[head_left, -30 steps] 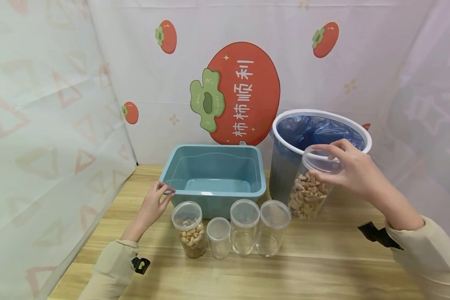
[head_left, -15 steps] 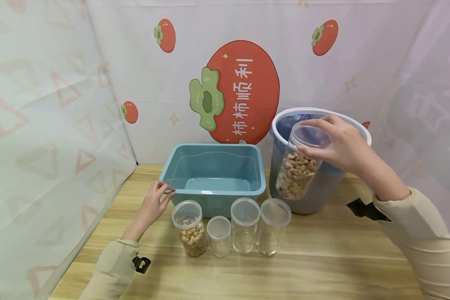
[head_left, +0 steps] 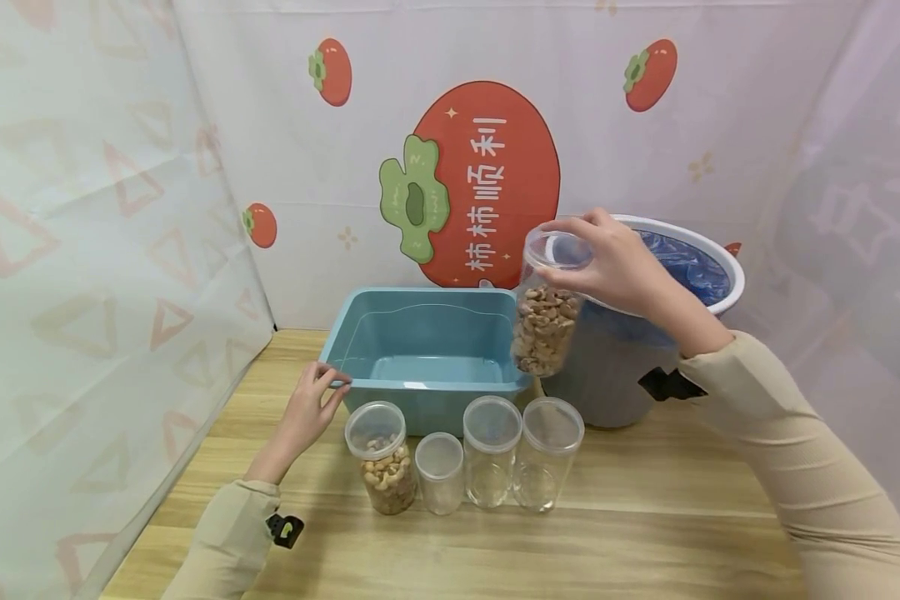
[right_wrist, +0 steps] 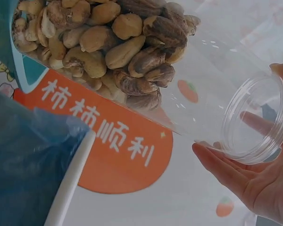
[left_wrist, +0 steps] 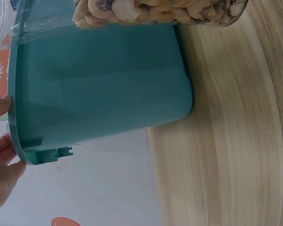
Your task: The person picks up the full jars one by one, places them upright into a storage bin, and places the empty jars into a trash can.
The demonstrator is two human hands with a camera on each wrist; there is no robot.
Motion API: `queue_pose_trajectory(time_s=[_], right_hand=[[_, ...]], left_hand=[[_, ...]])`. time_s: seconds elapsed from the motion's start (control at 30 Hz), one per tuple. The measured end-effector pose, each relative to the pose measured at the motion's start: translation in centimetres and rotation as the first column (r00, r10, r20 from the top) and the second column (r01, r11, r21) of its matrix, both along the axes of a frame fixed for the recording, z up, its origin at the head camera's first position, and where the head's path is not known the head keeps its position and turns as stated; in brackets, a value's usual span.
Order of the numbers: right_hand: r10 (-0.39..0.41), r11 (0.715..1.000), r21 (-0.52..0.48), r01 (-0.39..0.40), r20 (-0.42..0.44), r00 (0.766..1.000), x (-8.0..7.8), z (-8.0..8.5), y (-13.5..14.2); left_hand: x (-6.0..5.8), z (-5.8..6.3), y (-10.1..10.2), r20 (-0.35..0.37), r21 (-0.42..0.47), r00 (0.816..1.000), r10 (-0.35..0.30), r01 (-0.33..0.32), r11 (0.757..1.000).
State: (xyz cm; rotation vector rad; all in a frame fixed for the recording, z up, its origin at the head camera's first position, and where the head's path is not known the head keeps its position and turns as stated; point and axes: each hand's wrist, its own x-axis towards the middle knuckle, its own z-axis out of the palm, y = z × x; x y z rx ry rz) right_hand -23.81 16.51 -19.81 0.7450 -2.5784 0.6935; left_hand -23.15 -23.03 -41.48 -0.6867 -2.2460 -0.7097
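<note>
Clerk: Head view. Where is the jar (head_left: pixel 543 304)?

Inspector: Held aloft, in front of the bin (head_left: pixel 603 392) and overlapping the right end of the tub (head_left: pixel 429 410) from where I stand. The right hand (head_left: pixel 613 260) grips its top; nuts (head_left: pixel 544 337) fill the lower part. The left hand (head_left: pixel 305 408) pinches the tub's near left rim. Four jars (head_left: pixel 491 450) stand along the tub's front.

Clerk: Hazard?

Inspector: Carried too low, the jar could clip the tub's rim and be jolted loose.

Clerk: Left wrist?

Inspector: Thumb and fingers hold the rim; one nut-filled jar of the four stands near the tub's wall. A tug there could shove the tub into the row and topple one.

Clerk: Right wrist?

Inspector: Fingers and thumb span the jar's clear, smooth top, with the weight at the far end: slipping is possible. How that top is closed, I cannot tell; if loosely, it could part and spill the nuts.
</note>
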Motion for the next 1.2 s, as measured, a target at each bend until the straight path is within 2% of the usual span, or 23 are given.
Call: queue_pose_trajectory(time_s=[0.23, 0.57, 0.8, 1.03, 1.2], right_hand=[[0.074, 0.997, 0.001, -0.074, 0.022, 0.997, -2.2, -0.4, -2.3], [0.145, 0.989, -0.002, -0.146, 0.151, 0.978, -4.3, -2.3, -4.5], [0.209, 0.977, -0.022, -0.210, 0.234, 0.950, -5.3, -4.4, -5.1], [0.276, 0.960, -0.023, -0.280, 0.267, 0.923, -6.3, -6.4, -5.2], [0.320, 0.942, -0.014, -0.336, 0.338, 0.885, -6.6, -8.0, -5.2]], left_hand=[[-0.2, 0.3, 0.2, 0.007, 0.003, 1.000, 0.004, -0.004, 1.000], [-0.1, 0.3, 0.3, 0.011, 0.016, 1.000, 0.008, -0.008, 1.000], [0.0, 0.3, 0.2, -0.001, 0.014, 1.000, 0.001, -0.001, 1.000], [0.1, 0.1, 0.2, -0.009, 0.012, 1.000, 0.007, -0.007, 1.000], [0.5, -0.3, 0.0, -0.015, 0.017, 1.000, 0.012, -0.012, 1.000]])
